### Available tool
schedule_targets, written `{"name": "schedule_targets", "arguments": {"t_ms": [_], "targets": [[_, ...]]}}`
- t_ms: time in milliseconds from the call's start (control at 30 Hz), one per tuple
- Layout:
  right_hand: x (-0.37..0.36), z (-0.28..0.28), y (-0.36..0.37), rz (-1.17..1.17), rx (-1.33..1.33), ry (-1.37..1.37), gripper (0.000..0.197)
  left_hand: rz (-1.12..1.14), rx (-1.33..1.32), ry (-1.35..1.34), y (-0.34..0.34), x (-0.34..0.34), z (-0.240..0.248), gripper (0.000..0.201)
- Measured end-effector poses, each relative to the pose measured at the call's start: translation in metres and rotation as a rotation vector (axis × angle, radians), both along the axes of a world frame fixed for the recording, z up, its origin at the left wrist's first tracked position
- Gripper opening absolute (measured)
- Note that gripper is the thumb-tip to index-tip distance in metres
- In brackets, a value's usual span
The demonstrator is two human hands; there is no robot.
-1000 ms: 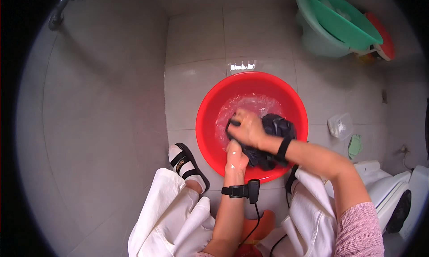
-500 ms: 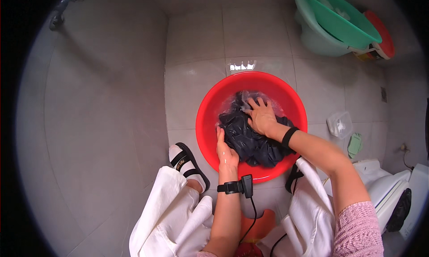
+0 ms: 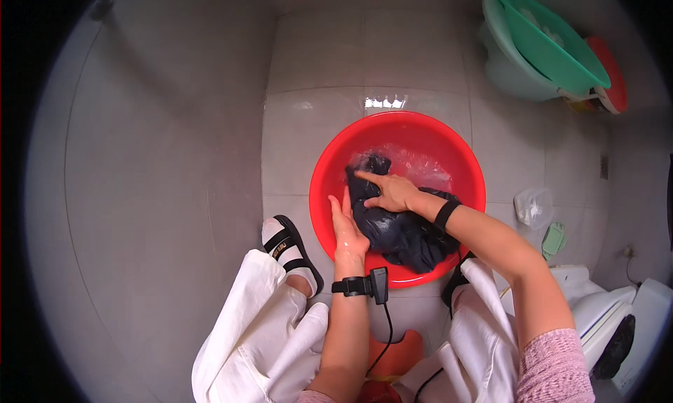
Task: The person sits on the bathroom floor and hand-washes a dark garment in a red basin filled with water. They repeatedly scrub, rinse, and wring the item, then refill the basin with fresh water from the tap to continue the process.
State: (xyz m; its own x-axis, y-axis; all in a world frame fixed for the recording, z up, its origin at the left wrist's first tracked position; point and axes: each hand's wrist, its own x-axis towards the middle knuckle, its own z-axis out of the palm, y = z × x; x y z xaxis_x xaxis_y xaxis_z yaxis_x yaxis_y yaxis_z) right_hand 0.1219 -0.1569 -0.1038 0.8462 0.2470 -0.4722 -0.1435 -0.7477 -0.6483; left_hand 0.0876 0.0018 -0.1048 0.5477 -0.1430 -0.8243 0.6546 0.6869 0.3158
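A dark, wet garment [image 3: 403, 235] lies bunched in soapy water inside a red basin [image 3: 329, 158] on the floor. My right hand [image 3: 394, 193] rests on top of the garment, index finger stretched to the left and thumb apart; its other fingers are partly hidden. At the garment's left side, just inside the basin, my left hand [image 3: 348, 228] is turned partly palm up with fingers extended and spread. It appears to touch the cloth's edge without gripping it. Thin foam shows on the water beyond my right hand.
Stacked green and pale basins [image 3: 554, 49] stand at the far right, beside a red one [image 3: 608, 73]. A clear plastic container [image 3: 533, 207] and a light green brush-like item [image 3: 554, 240] lie right of the basin. White toilet-like fixture [image 3: 596, 312] at lower right; tiled wall [image 3: 161, 179] at left.
My right hand has slid left and slightly nearer across the garment, its spread fingers narrowing to a stretched index. The cloth has shifted nearer, exposing foamy water at the back. My left hand stays beside it.
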Motion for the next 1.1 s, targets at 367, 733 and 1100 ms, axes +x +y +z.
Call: {"name": "schedule_targets", "arguments": {"t_ms": [367,733,1100], "targets": [[-0.051,0.108,0.061,-0.038,0.279,-0.341,0.02,0.004,-0.132,-0.469,0.025,-0.032,-0.028,0.047],[-0.007,0.05,-0.011,-0.287,0.009,-0.361,0.018,0.061,0.163,0.018,-0.015,0.0,0.015,0.044],[-0.019,0.013,-0.041,0.472,-0.402,-0.215,0.051,0.082,0.222,0.159,-0.017,-0.01,-0.002,0.049]]}}
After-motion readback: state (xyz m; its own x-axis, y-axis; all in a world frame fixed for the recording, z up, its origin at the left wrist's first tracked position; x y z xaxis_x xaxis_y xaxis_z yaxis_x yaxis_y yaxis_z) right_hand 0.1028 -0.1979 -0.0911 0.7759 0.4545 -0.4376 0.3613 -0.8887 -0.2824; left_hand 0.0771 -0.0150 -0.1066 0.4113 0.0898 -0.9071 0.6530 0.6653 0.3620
